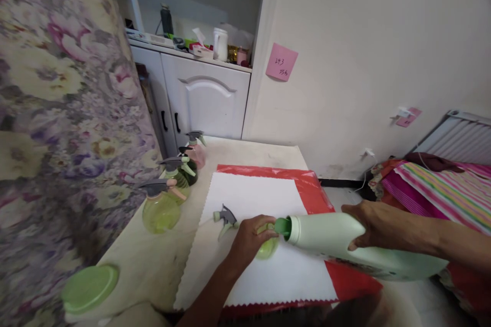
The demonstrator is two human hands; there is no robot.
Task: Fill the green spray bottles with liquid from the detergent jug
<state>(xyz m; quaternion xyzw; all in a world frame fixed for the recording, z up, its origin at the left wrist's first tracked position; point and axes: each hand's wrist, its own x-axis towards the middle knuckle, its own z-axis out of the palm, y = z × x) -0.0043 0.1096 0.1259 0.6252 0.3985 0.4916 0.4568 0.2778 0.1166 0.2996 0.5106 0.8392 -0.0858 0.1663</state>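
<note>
My left hand (250, 237) is closed around the neck of a small yellow-green spray bottle (267, 249) standing on a white cloth (284, 281). The bottle's spray head is off. My right hand (370, 225) grips a big pale green jug (326, 230), tilted nearly level with its mouth to the left. The jug's green spout (283, 226) meets the bottle's opening; whether liquid is flowing I cannot make out. A loose grey trigger sprayer (227, 217) lies on the cloth, left of my left hand.
Several spray bottles line the table's left side, including a round yellow one (161, 212) and a pink one (197, 152). A green-lidded container (90, 288) sits near left. Red plastic (312, 191) lies under the cloth. A floral curtain (69, 112) hangs left; a bed (441, 184) stands right.
</note>
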